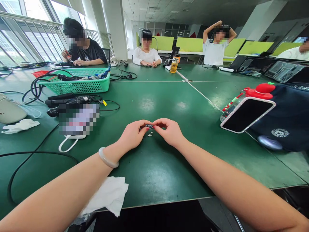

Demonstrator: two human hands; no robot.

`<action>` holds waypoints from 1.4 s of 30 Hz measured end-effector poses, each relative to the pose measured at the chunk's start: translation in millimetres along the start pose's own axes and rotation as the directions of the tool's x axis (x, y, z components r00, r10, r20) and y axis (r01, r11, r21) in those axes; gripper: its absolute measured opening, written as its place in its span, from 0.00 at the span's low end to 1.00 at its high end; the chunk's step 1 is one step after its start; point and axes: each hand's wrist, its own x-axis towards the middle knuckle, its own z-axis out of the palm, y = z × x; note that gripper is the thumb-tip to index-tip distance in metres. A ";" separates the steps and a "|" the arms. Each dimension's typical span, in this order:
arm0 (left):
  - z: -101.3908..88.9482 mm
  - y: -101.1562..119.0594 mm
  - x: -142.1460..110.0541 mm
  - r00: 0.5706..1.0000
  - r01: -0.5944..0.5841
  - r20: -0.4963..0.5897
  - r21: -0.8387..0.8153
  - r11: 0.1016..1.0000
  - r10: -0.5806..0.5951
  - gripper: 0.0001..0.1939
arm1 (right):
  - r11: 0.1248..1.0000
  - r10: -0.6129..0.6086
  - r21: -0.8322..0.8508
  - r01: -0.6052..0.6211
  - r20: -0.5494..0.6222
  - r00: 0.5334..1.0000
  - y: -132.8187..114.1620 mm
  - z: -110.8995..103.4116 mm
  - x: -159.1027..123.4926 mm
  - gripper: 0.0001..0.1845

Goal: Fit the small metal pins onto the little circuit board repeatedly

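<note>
Between the fingertips of both hands sits a small dark grey part (149,127), too small for me to name its kind. My left hand (134,133) pinches its left end, thumb below and fingers above. From the other side my right hand (169,130) grips the right end with thumb and forefinger. Much of the part is hidden behind the fingers. Just below it on the green table (156,174) lie a few tiny white and metallic pieces (150,134). A pale bangle (108,158) circles my left wrist.
Left are a green basket (84,85) of cables, black gear (69,102), a phone (79,120) and a tissue (108,196) under my left forearm. A propped phone (247,115) leans against a dark bag (287,119) on the right. Several people sit across the table.
</note>
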 end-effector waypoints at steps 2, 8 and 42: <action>-0.1 -1.0 0.6 0.999 0.037 -0.011 -0.021 0.999 -0.037 0.15 | 1.000 0.008 -0.008 -0.008 -0.014 1.000 -0.2 -0.2 0.3 0.07; -2.5 0.4 0.6 0.993 0.078 -0.086 -0.002 0.997 -0.078 0.11 | 0.999 0.042 0.031 -0.042 0.018 0.999 -1.4 0.7 0.3 0.07; 0.5 -5.0 0.4 0.989 0.109 -0.103 0.024 0.994 -0.106 0.16 | 0.859 0.182 -0.509 -0.058 0.197 0.963 11.8 -28.4 6.2 0.03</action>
